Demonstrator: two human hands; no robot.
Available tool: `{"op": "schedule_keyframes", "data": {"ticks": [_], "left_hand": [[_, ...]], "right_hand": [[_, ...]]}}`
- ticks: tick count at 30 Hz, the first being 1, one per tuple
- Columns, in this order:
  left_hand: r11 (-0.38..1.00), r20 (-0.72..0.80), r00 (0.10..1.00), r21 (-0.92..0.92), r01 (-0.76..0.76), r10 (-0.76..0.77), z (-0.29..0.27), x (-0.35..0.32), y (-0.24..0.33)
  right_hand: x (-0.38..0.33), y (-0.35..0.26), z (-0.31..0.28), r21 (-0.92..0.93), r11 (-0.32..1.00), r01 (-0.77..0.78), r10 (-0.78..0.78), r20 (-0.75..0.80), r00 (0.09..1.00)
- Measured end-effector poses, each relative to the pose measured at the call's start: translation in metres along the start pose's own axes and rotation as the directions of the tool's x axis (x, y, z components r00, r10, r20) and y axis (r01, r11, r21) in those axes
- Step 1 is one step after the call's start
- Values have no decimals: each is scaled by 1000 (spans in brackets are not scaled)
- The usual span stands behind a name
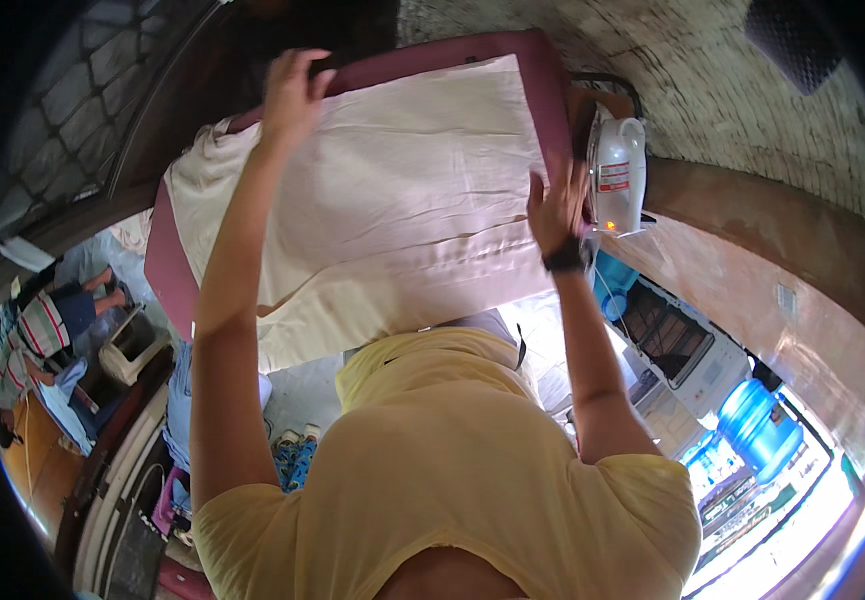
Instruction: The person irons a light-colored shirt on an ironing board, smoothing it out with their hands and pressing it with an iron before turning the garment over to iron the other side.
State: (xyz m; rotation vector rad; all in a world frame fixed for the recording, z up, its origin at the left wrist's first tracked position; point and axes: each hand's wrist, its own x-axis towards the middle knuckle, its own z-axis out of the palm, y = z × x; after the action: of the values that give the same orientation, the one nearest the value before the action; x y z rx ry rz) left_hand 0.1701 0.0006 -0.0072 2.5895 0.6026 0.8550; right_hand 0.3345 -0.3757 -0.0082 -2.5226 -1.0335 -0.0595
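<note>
A cream cloth [412, 170] lies spread over a maroon-covered ironing board [542, 90], with creases across its right part and its near edge hanging over. Above the cloth's far left edge is my left hand [295, 100], fingers apart and nothing in them. My right hand [558, 208], with a dark band at the wrist, is at the board's right end, thumb and fingers spread. Just right of those fingers a white iron [617, 175] stands on end, a small orange light glowing near its base. Whether the right fingers touch the iron I cannot tell.
A rough patterned wall [712, 110] rises beyond the right end. At the lower right are a white appliance [712, 375] and a blue water jug [760, 430]. Off to the left, another person [52, 325] is beside a beige plastic bin [134, 350].
</note>
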Motion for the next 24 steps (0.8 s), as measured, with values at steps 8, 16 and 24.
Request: {"op": "schedule_keyframes", "data": {"ticks": [8,16,24], "left_hand": [[993,188,978,-94,-73,89,142,59,123],[910,490,829,-150,387,-272,150,89,150],[975,6,989,164,-147,148,168,55,149]], "right_hand": [[-95,42,8,51,947,-316,318,-46,947],[-90,35,3,449,837,-314,376,-55,925],[-80,24,-11,32,952,-303,304,-164,938]]}}
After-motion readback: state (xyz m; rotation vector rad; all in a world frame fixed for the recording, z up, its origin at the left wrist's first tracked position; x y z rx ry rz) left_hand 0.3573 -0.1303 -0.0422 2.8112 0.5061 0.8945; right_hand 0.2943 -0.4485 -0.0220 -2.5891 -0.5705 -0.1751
